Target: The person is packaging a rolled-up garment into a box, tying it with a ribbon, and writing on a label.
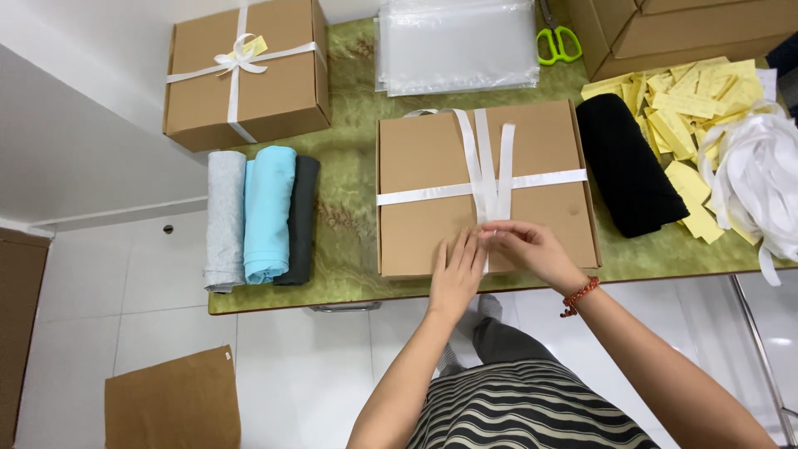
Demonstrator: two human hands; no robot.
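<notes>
The box [486, 187] lay flat on the desk [349, 208] at centre frame, its long axis running left to right and its near edge towards the person. A white ribbon [486, 179] already crossed it: one band ran straight across the lid, and several strands ran from the far edge down to the near edge, meeting the band just right of the middle. No bow showed yet, so the wrapping looked about halfway, with the knot and bow left to make.

At the near edge of the lid, the left hand [455, 278] lay open, fingers flat on the cardboard beside the strands. The right hand [532, 249] was closed, pinching the ribbon ends between its fingertips.

Left of the box lay three rolled cloths [259, 216]; right of it, a black roll [628, 162], then yellow tags [686, 108] and loose ribbon [756, 179]. Further off, in the upper left, stood a finished box [245, 71] with a bow, then clear bags [457, 41] and green scissors [557, 41] at the top.
</notes>
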